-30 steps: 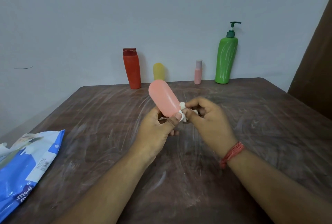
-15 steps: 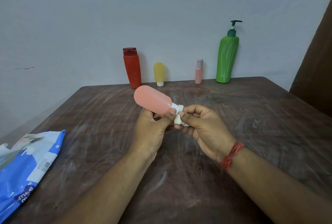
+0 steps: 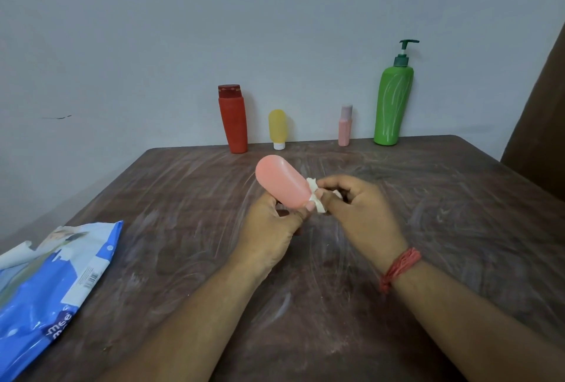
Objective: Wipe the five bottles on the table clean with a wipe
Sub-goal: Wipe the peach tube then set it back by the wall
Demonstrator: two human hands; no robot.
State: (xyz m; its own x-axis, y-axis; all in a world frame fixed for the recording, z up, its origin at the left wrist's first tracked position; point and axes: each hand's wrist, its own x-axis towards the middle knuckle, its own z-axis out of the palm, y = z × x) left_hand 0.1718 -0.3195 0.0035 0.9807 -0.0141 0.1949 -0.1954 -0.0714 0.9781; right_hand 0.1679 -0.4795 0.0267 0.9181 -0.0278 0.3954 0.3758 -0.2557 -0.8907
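Blue wipe pack [image 3: 46,283] lies at the counter's [image 3: 443,228] left edge. Mid-counter, above the surface, the left hand [image 3: 269,222] grips the pink bottle [image 3: 282,181], tilted up and left. The right hand [image 3: 357,210] pinches the wipe [image 3: 316,198] round its cap end. Along the wall stand a red bottle [image 3: 233,120], yellow tube [image 3: 277,128], small pink bottle [image 3: 345,126] and green pump bottle [image 3: 393,100].

Five plastic bottles in all: four stand along the far edge of one scuffed dark wooden table [image 3: 458,228], namely a tall red bottle [image 3: 233,124], a small yellow tube bottle [image 3: 277,127] (standing on its white cap), a slim pale pink bottle [image 3: 345,128] and a green pump bottle [image 3: 393,103]. The fifth, a rounded salmon-pink bottle [image 3: 279,181], is near the middle. One crumpled white wipe [image 3: 316,198]. One blue wipes packet [image 3: 46,290], near left.
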